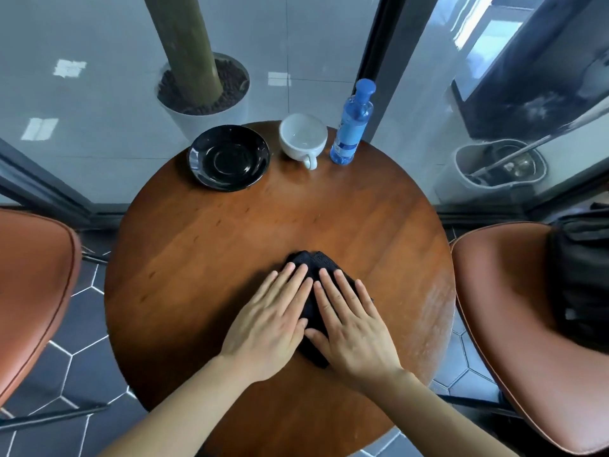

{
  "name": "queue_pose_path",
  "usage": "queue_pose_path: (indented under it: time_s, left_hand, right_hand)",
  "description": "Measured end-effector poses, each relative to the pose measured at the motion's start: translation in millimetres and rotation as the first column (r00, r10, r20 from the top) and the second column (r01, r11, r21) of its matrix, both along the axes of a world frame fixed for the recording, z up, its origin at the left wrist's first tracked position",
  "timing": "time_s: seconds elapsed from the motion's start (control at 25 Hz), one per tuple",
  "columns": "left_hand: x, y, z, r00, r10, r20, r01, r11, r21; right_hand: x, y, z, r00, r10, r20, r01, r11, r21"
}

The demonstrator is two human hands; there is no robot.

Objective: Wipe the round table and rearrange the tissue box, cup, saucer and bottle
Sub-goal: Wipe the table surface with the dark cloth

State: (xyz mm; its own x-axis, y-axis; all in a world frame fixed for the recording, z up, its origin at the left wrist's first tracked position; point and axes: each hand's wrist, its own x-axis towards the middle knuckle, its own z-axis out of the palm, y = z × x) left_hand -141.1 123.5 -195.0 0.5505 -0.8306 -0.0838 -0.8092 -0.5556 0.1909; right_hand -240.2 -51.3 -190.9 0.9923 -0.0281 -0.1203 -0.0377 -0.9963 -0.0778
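The wiping step is in hand, I am judging. The person is pressing a dark cloth (313, 262) onto the round counter (230, 245), in the near half of it, a little toward the person from the middle.

The left hand (267, 328) and the right hand (352, 328) are lying side by side on the cloth, with the thumbs almost meeting. The grip of each hand is fully open: the fingers are straight and are lying flat. They are pushing down on the cloth and are not curling round it, and neither hand is holding anything.

The black saucer (228, 158), the white cup (302, 136) and the blue bottle (351, 127) are standing in a row at the far edge, close to one another. The cup is standing between the other two, with its handle pointing toward the person. The tissue box is not showing anywhere in this view.

The next move is probably calling for a flat sweep of the cloth toward the right rim, where the wood is looking pale and streaky. The far strip is asking for more care. The three things there need lifting or shifting first, and the tall bottle could tip if the cloth is bumping it.
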Motion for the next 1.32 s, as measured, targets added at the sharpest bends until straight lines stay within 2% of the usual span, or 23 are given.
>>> queue_pose_path:
  time_s: [0.28, 0.44, 0.6, 0.76, 0.96, 1.32]
  left_hand:
    - [33.7, -98.7, 6.4, 0.99, -0.126, 0.066, 0.123, 0.991, 0.05]
    - [82.0, -122.9, 18.0, 0.993, -0.035, 0.111, 0.027, 0.997, 0.067]
    - [114.5, -84.1, 13.2, 0.993, 0.109, 0.048, -0.11, 0.993, 0.029]
    - [73.6, -45.2, 5.2, 0.986, 0.165, -0.017, -0.165, 0.986, -0.011]
    - [24.8, -93.4, 1.3, 0.999, 0.019, -0.031, -0.019, 1.0, -0.022]
    - [39.8, -201.9, -1.2, 0.96, -0.28, 0.006, 0.28, 0.96, 0.029]
  right_hand:
    - [14.4, -67.7, 2.7, 0.98, -0.197, 0.0, 0.197, 0.98, 0.0]
    - [75.5, -74.8, -0.8, 0.959, -0.282, 0.011, 0.281, 0.958, 0.063]
    - [130.2, -53.8, 5.5, 0.991, -0.132, -0.005, 0.132, 0.982, 0.135]
    - [95.9, -34.5, 5.7, 0.999, -0.037, 0.005, 0.036, 0.992, 0.121]
    - [22.5, -70.7, 0.7, 0.991, -0.132, 0.027, 0.13, 0.99, 0.058]
    - [-3.3, -130.7, -0.7, 0.906, -0.423, 0.006, 0.423, 0.906, 0.002]
